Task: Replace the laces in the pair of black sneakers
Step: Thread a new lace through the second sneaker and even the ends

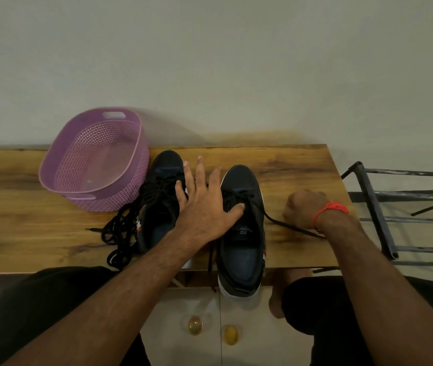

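Two black sneakers stand side by side on a wooden table (302,167), toes pointing away from me. The left sneaker (162,207) has a loose tangle of black lace (120,231) spilling off its left side onto the wood. My left hand (205,202) lies flat with fingers spread across the gap between the shoes, its thumb pressing on the laced front of the right sneaker (242,233). My right hand (302,210), with a red band at the wrist, is curled into a fist and holds a black lace end (286,224) stretched out rightward from the right sneaker.
A purple perforated plastic basket (59,167) leans tilted at the table's back left, touching the left sneaker's side. A black metal rack (376,212) stands off the table's right edge. My knees sit below the front edge, over which the right sneaker's heel hangs.
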Available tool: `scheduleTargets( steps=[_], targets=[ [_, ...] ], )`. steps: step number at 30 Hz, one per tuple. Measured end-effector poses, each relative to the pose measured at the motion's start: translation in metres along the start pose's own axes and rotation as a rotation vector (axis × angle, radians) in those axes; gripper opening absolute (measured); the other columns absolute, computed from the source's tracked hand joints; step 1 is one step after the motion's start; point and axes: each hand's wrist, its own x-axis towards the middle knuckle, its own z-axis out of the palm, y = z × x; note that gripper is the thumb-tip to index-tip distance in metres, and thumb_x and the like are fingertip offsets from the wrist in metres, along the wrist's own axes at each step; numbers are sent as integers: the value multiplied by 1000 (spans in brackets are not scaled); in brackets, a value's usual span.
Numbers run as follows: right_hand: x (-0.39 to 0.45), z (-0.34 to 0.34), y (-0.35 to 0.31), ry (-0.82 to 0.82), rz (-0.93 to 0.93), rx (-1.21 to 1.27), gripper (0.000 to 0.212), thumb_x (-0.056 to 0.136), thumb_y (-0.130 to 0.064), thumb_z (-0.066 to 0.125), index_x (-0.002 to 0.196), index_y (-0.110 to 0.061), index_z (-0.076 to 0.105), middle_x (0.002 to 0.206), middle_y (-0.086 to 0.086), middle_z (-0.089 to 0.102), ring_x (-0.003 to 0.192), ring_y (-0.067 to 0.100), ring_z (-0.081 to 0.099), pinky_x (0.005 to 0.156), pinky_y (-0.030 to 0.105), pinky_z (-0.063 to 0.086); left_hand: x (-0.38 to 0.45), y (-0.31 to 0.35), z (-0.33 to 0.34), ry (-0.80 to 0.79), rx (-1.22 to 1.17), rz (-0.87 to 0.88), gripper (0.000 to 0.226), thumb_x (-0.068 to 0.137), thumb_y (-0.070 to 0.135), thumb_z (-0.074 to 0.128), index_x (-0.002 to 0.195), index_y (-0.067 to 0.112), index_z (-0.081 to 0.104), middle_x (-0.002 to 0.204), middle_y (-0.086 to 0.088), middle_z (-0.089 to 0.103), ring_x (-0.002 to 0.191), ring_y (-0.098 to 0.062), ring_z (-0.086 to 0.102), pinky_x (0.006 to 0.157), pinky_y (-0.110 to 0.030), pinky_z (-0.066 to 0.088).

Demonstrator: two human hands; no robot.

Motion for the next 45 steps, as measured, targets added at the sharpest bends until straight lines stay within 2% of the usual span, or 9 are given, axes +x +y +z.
scheduleTargets(
  steps=[6, 13, 20, 26, 30, 34, 39, 42, 45],
  targets=[
    [-8, 1, -39, 203, -252, 118, 8, 95, -41, 53, 91, -35, 56, 110, -7, 52, 111, 21, 43, 99, 49, 37, -1, 1, 2, -8, 1, -9, 95, 87, 65, 58, 159, 25, 11, 165, -5, -29, 148, -32, -34, 119, -60, -10],
    [0, 1, -9, 35, 72, 47, 31, 84, -55, 60, 87, -24, 62, 102, 5, 63, 104, 30, 55, 97, 52, 47, -1, -2, 1, -12, -2, -8, 96, 87, 66, 58, 159, 24, 11, 165, -6, -27, 148, -32, -34, 118, -61, -10],
    [-7, 2, -39, 207, -229, 109, 10, 96, -45, 52, 97, -35, 55, 122, -5, 52, 123, 25, 42, 102, 50, 36, -1, 0, 5, -28, -4, -13, 95, 87, 65, 58, 159, 26, 10, 165, -5, -28, 147, -32, -35, 120, -63, -10],
    [-3, 7, -13, -87, -67, -143, 20, 94, -41, 54, 103, -27, 66, 119, 4, 61, 116, 30, 52, 102, 47, 44, 0, -1, 3, -43, 8, -21, 96, 88, 66, 57, 160, 25, 9, 165, -6, -29, 147, -32, -35, 119, -62, -10],
    [-2, 5, -22, 135, -180, 145, 6, 92, -42, 56, 95, -37, 55, 114, -5, 54, 111, 23, 49, 98, 51, 43, 0, -2, 4, -32, 15, -22, 97, 87, 67, 57, 160, 24, 9, 165, -6, -29, 147, -32, -35, 118, -61, -11],
    [-5, 5, -38, 237, -276, 134, 3, 94, -39, 54, 93, -36, 53, 114, -6, 49, 116, 22, 43, 96, 46, 34, -1, -1, 6, -39, 15, -21, 95, 88, 66, 56, 160, 24, 9, 165, -6, -29, 147, -32, -35, 118, -61, -11],
    [-6, 4, -33, 132, -162, 33, 15, 92, -45, 57, 87, -30, 59, 107, -3, 55, 108, 20, 44, 97, 47, 39, -1, 0, 5, -46, 12, -23, 96, 88, 66, 56, 160, 24, 9, 165, -6, -29, 147, -31, -36, 119, -61, -11],
    [-7, 0, -15, -137, -10, -91, 32, 94, -40, 59, 113, -15, 63, 111, 5, 62, 101, 25, 55, 87, 34, 45, -2, -1, 4, -47, 1, -20, 96, 88, 66, 57, 160, 24, 9, 165, -6, -28, 148, -31, -35, 119, -62, -11],
    [-2, 2, -8, -59, -70, 14, 24, 94, -39, 59, 111, -23, 65, 113, 3, 59, 104, 26, 56, 89, 35, 47, -1, -2, 3, -40, 5, -23, 97, 87, 67, 57, 160, 24, 10, 165, -6, -29, 148, -32, -35, 119, -62, -10]
  ],
)
